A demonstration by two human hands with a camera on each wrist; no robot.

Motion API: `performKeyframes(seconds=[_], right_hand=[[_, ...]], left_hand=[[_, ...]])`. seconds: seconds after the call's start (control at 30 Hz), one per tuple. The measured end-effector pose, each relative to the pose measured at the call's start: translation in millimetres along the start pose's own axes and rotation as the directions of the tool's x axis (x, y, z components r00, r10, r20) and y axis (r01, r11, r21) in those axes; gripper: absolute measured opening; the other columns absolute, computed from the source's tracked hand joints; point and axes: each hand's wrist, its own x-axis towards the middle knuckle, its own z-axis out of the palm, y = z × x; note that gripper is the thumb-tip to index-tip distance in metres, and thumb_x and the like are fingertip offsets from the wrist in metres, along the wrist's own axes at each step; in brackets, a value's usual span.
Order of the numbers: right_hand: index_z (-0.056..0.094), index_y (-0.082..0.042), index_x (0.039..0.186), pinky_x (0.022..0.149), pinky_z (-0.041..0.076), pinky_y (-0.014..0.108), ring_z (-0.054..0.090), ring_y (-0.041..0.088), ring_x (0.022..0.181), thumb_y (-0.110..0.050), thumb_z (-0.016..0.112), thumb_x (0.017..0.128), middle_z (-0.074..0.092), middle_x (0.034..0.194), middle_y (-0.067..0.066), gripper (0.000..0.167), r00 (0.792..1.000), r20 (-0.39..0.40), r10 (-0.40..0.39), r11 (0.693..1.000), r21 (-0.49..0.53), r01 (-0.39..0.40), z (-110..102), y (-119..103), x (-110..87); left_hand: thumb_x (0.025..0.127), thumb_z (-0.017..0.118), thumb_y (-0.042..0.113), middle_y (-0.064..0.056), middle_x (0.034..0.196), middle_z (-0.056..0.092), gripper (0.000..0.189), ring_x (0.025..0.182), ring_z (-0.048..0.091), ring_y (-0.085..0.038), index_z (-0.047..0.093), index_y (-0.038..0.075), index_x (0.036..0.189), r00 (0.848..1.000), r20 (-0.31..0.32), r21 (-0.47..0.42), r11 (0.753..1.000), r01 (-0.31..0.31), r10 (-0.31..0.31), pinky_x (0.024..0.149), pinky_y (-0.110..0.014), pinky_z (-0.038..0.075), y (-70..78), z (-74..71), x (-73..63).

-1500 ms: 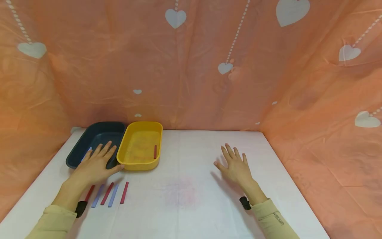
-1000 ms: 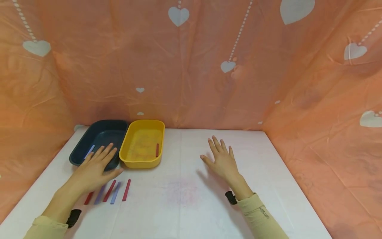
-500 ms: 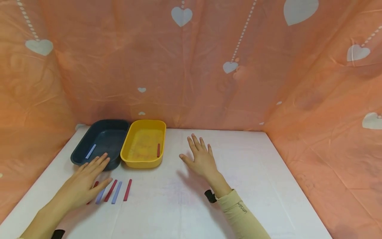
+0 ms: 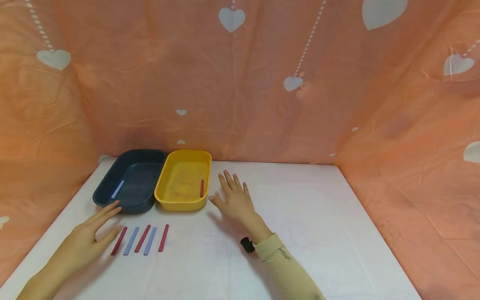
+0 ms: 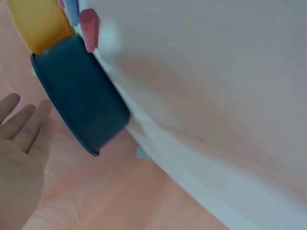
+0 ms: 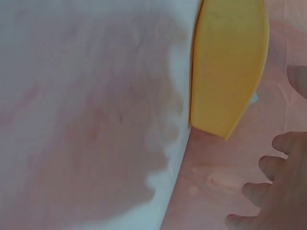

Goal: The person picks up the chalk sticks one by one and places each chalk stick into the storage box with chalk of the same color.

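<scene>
Half guessing at five light, stiff, brittle sticks [image 4: 142, 238] toward the left edge of the tabletop [image 4: 322, 233], so favouring gentle mid-length pinching, and seeing left hand [image 4: 84, 238] and right hand [image 4: 234, 201] both spread, holding nothing.

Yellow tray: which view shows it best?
The head view: the yellow tray appears whole, red stick inside. The left wrist view shows only part, cut off by the frame; the right wrist view, an outer side, also cut off.
</scene>
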Motion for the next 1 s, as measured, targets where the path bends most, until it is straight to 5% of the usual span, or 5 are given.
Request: performKeyframes(seconds=[0.1, 0.23, 0.4, 0.57, 1.0], right_hand=[[0.022, -0.019, 0.167, 0.124, 0.015, 0.061, 0.013, 0.032, 0.160, -0.060, 0.048, 0.104, 0.014, 0.174, 0.000, 0.080, 1.000, 0.028, -0.010, 1.000, -0.005, 0.011, 6, -5, 3.7], [0.023, -0.018, 0.167, 0.123, 0.018, 0.062, 0.015, 0.033, 0.159, -0.062, 0.047, 0.104, 0.016, 0.174, 0.001, 0.081, 0.999, 0.027, -0.029, 0.999, -0.023, 0.030, 12, -12, 8.8], [0.027, -0.015, 0.166, 0.122, 0.020, 0.063, 0.019, 0.034, 0.158, -0.061, 0.048, 0.104, 0.018, 0.173, 0.003, 0.080, 0.999, 0.022, -0.040, 0.999, -0.006, 0.040, 18, -19, 12.6], [0.029, -0.015, 0.165, 0.122, 0.019, 0.064, 0.019, 0.035, 0.158, -0.058, 0.048, 0.105, 0.019, 0.173, 0.003, 0.077, 0.999, 0.035, -0.033, 0.999, 0.036, 0.032, 25, -26, 11.8], [0.028, -0.011, 0.165, 0.123, 0.019, 0.062, 0.019, 0.033, 0.158, -0.058, 0.048, 0.105, 0.019, 0.173, 0.005, 0.079, 0.999, 0.051, -0.014, 0.999, 0.032, 0.012, 30, -31, 13.8]], left_hand=[[0.094, 0.077, 0.018, -0.021, 0.143, 0.058, 0.050, 0.122, 0.058, -0.046, 0.061, 0.006, 0.140, 0.998, -0.062, -0.031, 0.999, -0.024, 0.022, 0.106, -0.048, 0.049, -7.1, 1.5, -2.9], [0.089, 0.081, 0.011, -0.016, 0.120, 0.070, 0.040, 0.092, 0.065, -0.012, 0.069, 0.004, 0.126, 0.996, -0.068, -0.019, 0.998, -0.057, 0.056, 0.075, -0.015, 0.051, -14.4, 3.0, -1.7], [0.088, 0.079, 0.004, -0.013, 0.109, 0.071, 0.033, 0.080, 0.055, 0.006, 0.069, 0.000, 0.119, 0.998, 0.039, -0.042, 0.998, -0.054, 0.056, 0.065, -0.026, 0.052, -20.7, 5.3, 2.0], [0.086, 0.078, -0.002, -0.010, 0.106, 0.068, 0.034, 0.078, 0.051, 0.007, 0.068, -0.007, 0.119, 0.990, 0.121, -0.056, 0.996, -0.073, 0.079, 0.066, -0.024, 0.052, -29.0, 11.4, 3.0], [0.091, 0.079, 0.013, -0.003, 0.098, 0.060, 0.042, 0.075, 0.047, -0.001, 0.065, -0.008, 0.124, 0.950, 0.310, -0.035, 0.999, 0.038, -0.025, 0.067, -0.024, 0.047, -25.2, 9.4, 15.4]])
